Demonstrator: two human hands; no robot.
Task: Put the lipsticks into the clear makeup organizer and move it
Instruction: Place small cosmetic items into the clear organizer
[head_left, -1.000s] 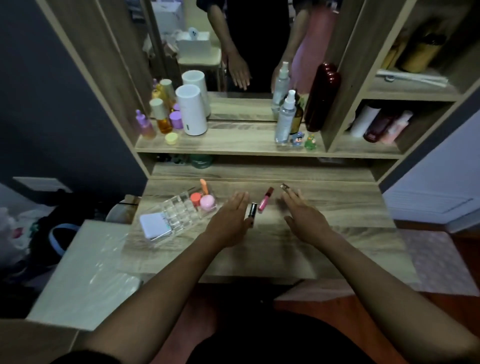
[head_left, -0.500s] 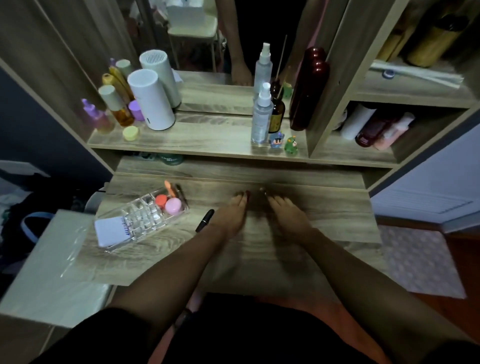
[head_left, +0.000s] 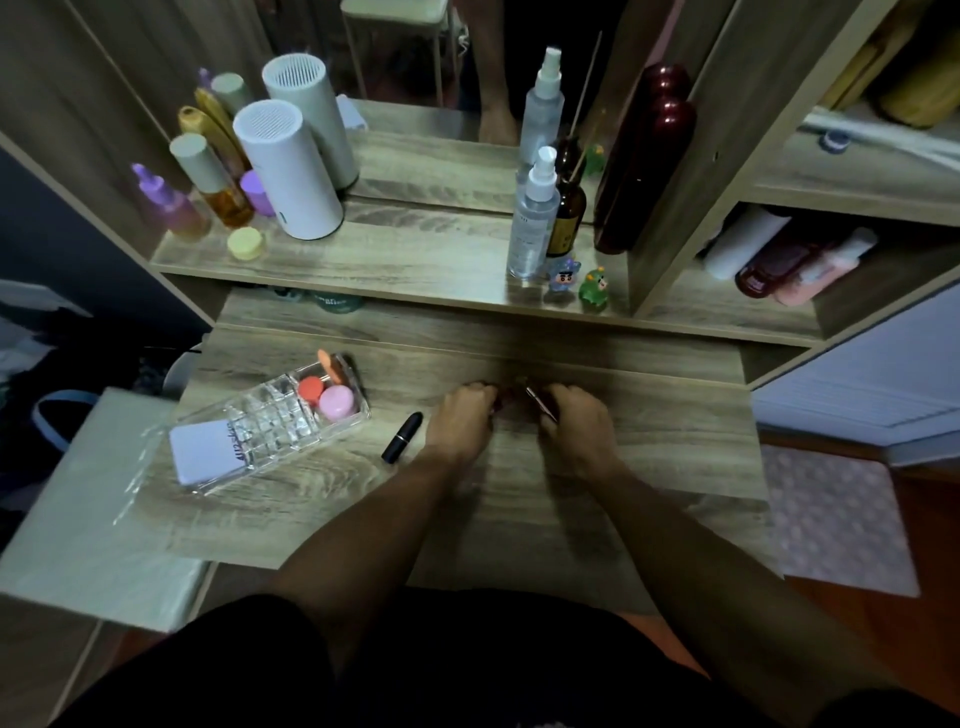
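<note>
The clear makeup organizer (head_left: 270, 423) lies at the left of the wooden dressing table (head_left: 649, 431). It holds an orange and a pink round pot, an orange stick and a white card. A black lipstick (head_left: 402, 436) lies on the table between the organizer and my left hand (head_left: 460, 418). That hand is curled over a pink lipstick (head_left: 501, 409), which is mostly hidden. My right hand (head_left: 571, 423) pinches a slim lipstick (head_left: 536, 400) with a metallic end. Both hands sit close together at the table's middle.
The shelf above carries a white cylinder (head_left: 288, 176), small bottles (head_left: 208, 182), a spray bottle (head_left: 532, 218), a dark red bottle (head_left: 644, 156) and two small figurines (head_left: 579, 283). A mirror stands behind them. A pale stool (head_left: 93, 499) sits to the left of the table.
My hands went from flat and apart to curled together over the pink and slim lipsticks. The black lipstick now lies uncovered left of my left hand. My head has moved closer.
</note>
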